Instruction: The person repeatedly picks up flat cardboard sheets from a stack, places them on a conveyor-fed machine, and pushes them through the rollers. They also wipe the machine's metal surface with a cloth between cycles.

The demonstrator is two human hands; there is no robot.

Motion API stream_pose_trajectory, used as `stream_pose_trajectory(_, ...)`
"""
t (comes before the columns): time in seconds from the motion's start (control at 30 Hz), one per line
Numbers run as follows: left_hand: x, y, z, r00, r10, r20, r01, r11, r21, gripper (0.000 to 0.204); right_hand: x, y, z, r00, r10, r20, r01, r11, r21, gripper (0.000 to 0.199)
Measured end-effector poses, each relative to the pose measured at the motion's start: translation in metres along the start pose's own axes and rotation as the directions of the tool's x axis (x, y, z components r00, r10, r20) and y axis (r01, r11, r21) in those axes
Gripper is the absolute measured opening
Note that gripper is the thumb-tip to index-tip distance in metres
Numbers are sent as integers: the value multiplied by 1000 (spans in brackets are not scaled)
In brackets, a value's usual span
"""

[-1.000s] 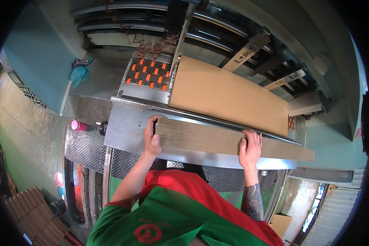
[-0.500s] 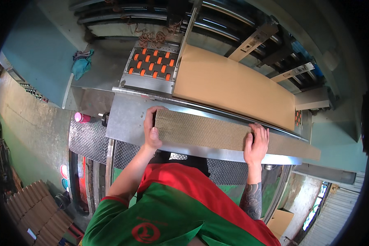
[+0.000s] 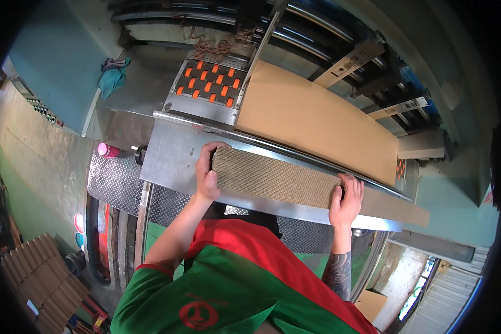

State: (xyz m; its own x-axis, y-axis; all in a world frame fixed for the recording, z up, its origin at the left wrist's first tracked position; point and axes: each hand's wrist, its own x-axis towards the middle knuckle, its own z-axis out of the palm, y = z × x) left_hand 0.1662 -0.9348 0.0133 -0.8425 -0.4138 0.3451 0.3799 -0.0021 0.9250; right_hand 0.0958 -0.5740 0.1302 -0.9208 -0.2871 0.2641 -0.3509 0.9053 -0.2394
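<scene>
A thick stack of corrugated cardboard sheets (image 3: 278, 177) lies across the metal ledge (image 3: 170, 153) in front of me, its fluted edges facing up. My left hand (image 3: 207, 171) is closed round the stack's left end, fingers on the far side and thumb on the near side. Farther right, my right hand (image 3: 348, 201) clasps the stack, with its fingertips over the far edge. The stack's right end reaches past that hand. Beyond a metal bar, a large flat brown cardboard sheet (image 3: 317, 119) rests on the machine bed.
Orange rollers (image 3: 207, 87) sit left of the flat sheet. Metal arms (image 3: 350, 58) stick out above its far side. A teal cloth (image 3: 113, 78) hangs at the left, near a pink cup (image 3: 107, 150). Piled brown cardboard (image 3: 42, 278) lies at lower left.
Both hands keep their grip on the stack, which has barely moved. The whole view has shifted and turned slightly.
</scene>
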Motion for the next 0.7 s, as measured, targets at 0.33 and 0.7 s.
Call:
stream_pose_trajectory(0.33, 0, 0, -2, 1000, 14, 6, -14, 1000, 28, 89, -1, 0, 0, 1000, -2, -4, 2, 1000, 10, 32)
stream_pose_trajectory(0.7, 2, 5, -3, 1000, 7, 14, -7, 999, 53, 88, -2, -1, 1, 1000, -16, -15, 16, 1000, -6, 31)
